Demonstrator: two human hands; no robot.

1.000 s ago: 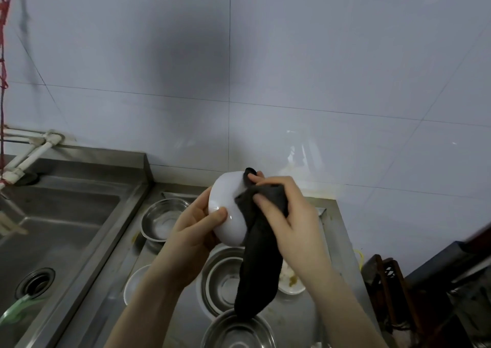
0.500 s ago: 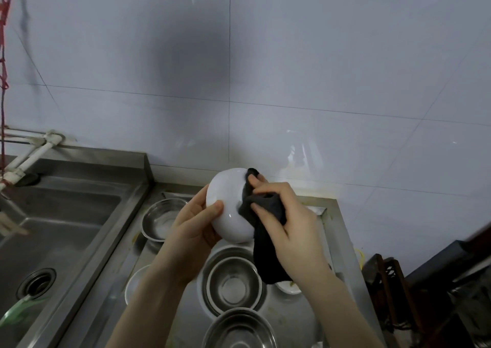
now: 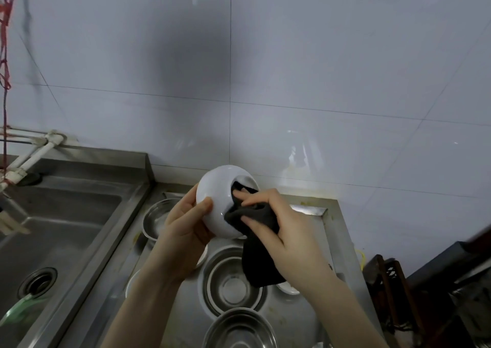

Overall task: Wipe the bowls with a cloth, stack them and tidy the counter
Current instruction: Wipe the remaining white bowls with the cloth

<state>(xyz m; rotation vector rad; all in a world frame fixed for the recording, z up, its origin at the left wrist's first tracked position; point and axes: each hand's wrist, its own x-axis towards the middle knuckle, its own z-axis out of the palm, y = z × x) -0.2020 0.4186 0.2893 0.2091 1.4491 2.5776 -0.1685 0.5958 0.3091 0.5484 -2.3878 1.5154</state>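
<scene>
Above the steel worktop (image 3: 334, 230), the left hand (image 3: 186, 225) grips a glossy white bowl (image 3: 223, 201), likely slippery and breakable, while the right hand (image 3: 276, 222) pinches a soft dark cloth (image 3: 255, 241) against its rim.

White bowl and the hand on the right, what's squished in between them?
A dark cloth. In the head view, the right hand grips it and pushes part of it into the white bowl, which the left hand holds above the counter.

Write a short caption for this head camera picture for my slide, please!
Left hand holds a white bowl while right hand wipes it with a dark cloth above steel bowls.
</scene>
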